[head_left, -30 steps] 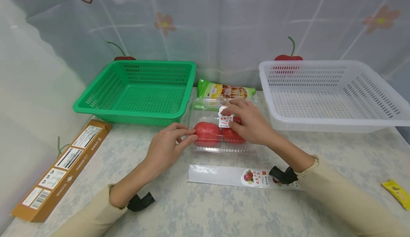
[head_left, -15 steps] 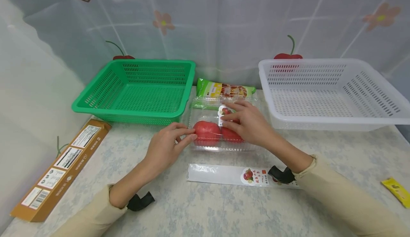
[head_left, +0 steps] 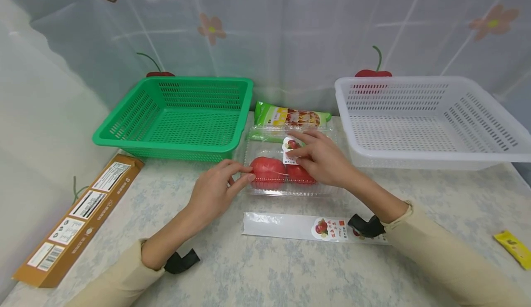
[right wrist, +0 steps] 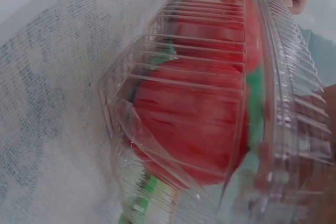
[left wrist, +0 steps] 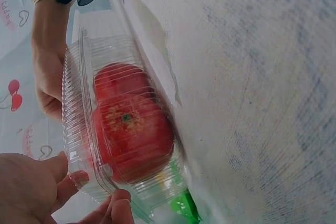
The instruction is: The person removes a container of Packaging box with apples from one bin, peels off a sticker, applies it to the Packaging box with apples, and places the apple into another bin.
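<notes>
A clear plastic clamshell box with red tomatoes inside lies on the table between two baskets. My left hand pinches the box's left rim with thumb and forefinger; the left wrist view shows those fingertips against the ribbed box. My right hand lies over the lid. Its thumb and forefinger hold the two ends of a small white label against the lid. In the right wrist view the box fills the frame and the tomatoes press against its wall.
A green basket stands at the back left and a white basket at the back right. A green snack packet lies behind the box. In front lies a white label strip. A brown carton sits left, a yellow packet right.
My right hand has brought the label down from a tilted, lifted position to lie flat on the lid. My left hand has kept its hold on the rim.
</notes>
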The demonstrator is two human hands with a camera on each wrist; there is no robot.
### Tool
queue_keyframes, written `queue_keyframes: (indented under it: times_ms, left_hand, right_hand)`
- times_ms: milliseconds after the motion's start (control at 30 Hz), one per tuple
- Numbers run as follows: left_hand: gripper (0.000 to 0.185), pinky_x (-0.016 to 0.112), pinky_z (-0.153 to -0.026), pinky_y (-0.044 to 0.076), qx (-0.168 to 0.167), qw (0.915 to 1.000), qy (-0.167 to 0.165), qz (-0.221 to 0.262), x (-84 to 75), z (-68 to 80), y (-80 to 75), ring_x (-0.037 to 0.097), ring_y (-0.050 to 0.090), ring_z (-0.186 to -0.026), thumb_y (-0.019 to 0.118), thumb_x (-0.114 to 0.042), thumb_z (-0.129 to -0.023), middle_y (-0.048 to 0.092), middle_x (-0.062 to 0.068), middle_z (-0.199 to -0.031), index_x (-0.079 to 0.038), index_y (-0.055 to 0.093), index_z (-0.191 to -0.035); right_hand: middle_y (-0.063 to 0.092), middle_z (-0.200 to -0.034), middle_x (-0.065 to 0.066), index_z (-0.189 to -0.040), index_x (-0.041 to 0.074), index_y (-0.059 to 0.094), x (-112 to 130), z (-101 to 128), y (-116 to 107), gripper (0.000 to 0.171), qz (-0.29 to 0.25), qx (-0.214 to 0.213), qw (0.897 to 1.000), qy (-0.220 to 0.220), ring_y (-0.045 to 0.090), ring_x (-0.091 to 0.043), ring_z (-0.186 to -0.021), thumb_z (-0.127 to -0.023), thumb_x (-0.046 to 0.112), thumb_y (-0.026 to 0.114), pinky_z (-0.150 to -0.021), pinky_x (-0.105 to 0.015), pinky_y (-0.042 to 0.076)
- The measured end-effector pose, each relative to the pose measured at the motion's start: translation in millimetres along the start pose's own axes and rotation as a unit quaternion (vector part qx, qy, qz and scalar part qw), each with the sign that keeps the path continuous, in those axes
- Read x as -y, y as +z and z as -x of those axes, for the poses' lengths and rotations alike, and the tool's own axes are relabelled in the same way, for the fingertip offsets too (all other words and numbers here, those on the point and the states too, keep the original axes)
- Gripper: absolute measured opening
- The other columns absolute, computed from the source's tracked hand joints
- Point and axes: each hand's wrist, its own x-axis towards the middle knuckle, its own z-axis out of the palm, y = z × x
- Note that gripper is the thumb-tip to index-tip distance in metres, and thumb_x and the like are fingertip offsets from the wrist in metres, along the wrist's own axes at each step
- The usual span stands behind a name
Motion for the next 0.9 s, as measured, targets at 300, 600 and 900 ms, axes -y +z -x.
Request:
queue_keyframes:
  times_ms: [300,600,900]
  left_hand:
    - [0.022,0.027,-0.052,0.045,-0.002,1.0,0.003,-0.007,-0.3,0.9,1.2,0.007,0.054,-0.068,0.069,-0.03,-0.094,0.065,-0.002,-0.108,-0.018,0.073,-0.111]
    - [0.022,0.026,-0.051,0.044,0.001,0.9996,0.006,-0.026,-1.9,1.5,2.9,0.008,0.055,-0.069,0.069,-0.029,-0.094,0.065,0.001,-0.108,-0.017,0.072,-0.112]
    - [0.02,0.023,-0.05,0.043,-0.01,0.9981,0.018,-0.059,-3.8,3.4,4.1,0.008,0.057,-0.069,0.07,-0.027,-0.094,0.065,0.001,-0.108,-0.017,0.072,-0.111]
  right_hand:
    - [0.043,-0.15,-0.014,-0.12,0.009,0.072,1,2,1,0.029,0.032,0.011,0.999,-0.001,0.03,-0.04,-0.14,-0.093,0.007,0.064,-0.112,-0.055,0.024]
    - [0.02,-0.158,-0.024,-0.144,0.021,0.053,8,2,10,0.043,0.172,0.037,0.983,0.052,0.007,-0.046,-0.146,-0.103,0.029,0.044,-0.112,-0.064,0.013]
    - [0.009,-0.162,-0.022,-0.154,0.019,0.037,10,1,10,0.053,0.188,0.062,0.976,0.095,0.002,-0.042,-0.147,-0.104,0.035,0.031,-0.114,-0.061,0.008]
